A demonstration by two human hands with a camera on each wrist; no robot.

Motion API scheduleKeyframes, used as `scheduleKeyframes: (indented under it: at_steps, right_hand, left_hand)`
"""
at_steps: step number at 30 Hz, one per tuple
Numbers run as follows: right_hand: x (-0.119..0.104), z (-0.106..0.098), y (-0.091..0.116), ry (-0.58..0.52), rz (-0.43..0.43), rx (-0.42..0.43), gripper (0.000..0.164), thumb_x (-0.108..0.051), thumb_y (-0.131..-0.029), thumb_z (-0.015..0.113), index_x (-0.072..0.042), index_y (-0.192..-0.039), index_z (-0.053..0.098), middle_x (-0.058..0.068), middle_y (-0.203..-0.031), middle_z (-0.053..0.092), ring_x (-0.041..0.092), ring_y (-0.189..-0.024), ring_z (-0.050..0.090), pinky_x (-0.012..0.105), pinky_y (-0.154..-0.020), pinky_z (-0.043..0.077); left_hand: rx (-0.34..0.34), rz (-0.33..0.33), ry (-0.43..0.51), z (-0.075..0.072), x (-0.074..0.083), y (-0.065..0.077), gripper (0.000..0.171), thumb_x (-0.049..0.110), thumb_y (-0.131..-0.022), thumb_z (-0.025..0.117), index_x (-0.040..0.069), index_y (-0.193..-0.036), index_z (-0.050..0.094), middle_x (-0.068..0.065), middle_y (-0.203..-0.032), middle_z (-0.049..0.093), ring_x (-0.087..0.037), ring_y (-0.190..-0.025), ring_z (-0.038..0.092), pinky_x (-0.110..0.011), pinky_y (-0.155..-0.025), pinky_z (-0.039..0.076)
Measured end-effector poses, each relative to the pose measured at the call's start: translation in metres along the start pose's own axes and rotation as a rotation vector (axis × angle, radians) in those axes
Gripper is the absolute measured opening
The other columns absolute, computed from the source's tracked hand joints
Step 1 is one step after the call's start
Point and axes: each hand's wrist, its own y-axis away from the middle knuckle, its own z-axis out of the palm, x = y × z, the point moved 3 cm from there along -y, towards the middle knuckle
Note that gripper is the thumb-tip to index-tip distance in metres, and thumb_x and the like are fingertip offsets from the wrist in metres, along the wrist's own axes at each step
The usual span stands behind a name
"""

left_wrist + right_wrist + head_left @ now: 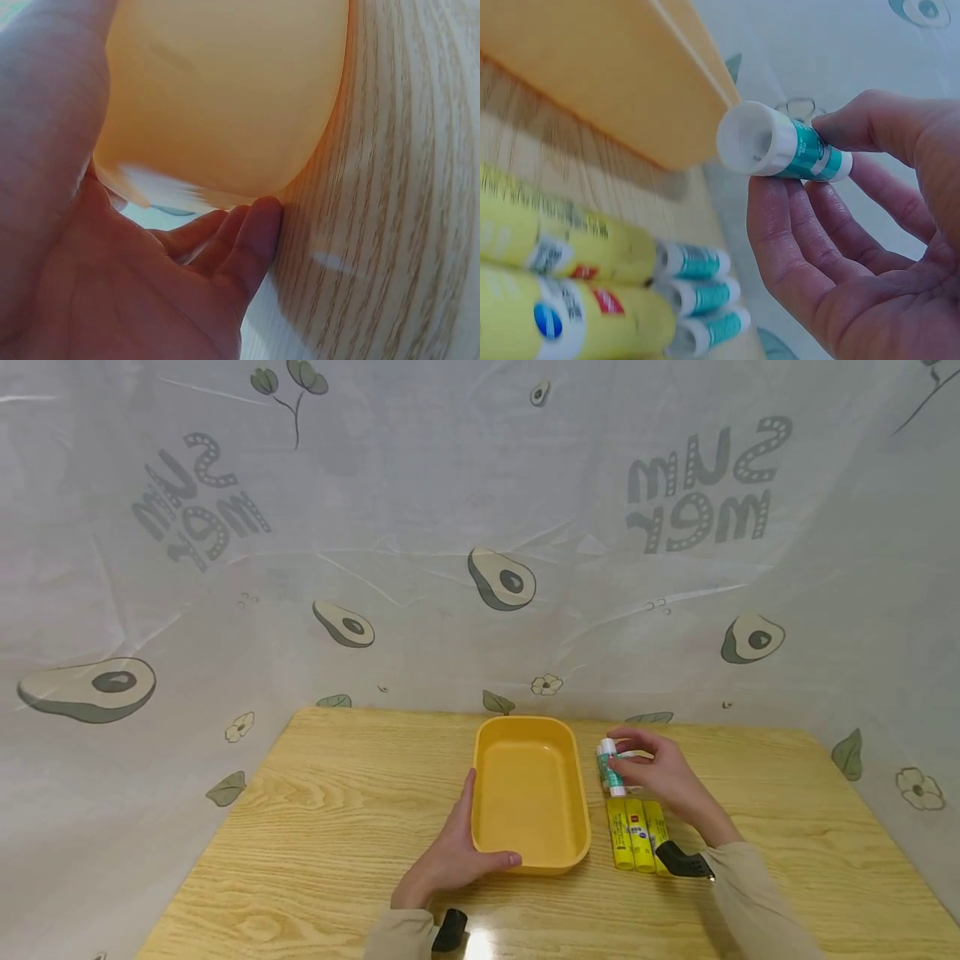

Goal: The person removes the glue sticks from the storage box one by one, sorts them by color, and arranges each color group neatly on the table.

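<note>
A yellow-orange plastic tray (531,802) stands on the wooden table, its inside bare. My left hand (453,860) grips its near left corner, with the thumb along the near rim and the fingers against the left wall (225,90). Just right of the tray, my right hand (663,777) pinches a small teal-and-white glue stick (810,154) between thumb and fingers, raised above the table. Below it, three similar glue sticks (705,298) lie side by side, mostly hidden by the hand in the head view.
Three larger yellow tubes (637,835) lie in a row nearer to me, under the right wrist. Behind the table (360,793) hangs a pale curtain (420,527) printed with avocados. Both wrists wear black bands.
</note>
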Motion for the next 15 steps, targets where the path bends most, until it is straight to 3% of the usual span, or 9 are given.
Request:
scheduleKeyframes:
  at_steps: [15]
  right_hand:
    - [0.028, -0.028, 0.002, 0.073, 0.038, 0.067, 0.055, -0.019, -0.099, 0.069, 0.000, -0.146, 0.048, 0.029, -0.138, 0.053, 0.030, -0.108, 0.067, 0.033, -0.081, 0.063]
  left_hand:
    - [0.010, -0.025, -0.008, 0.000, -0.001, 0.001, 0.135, 0.048, -0.075, 0.089, 0.027, -0.166, -0.009, -0.011, -0.174, 0.005, -0.034, -0.158, 0.015, -0.063, -0.125, 0.017]
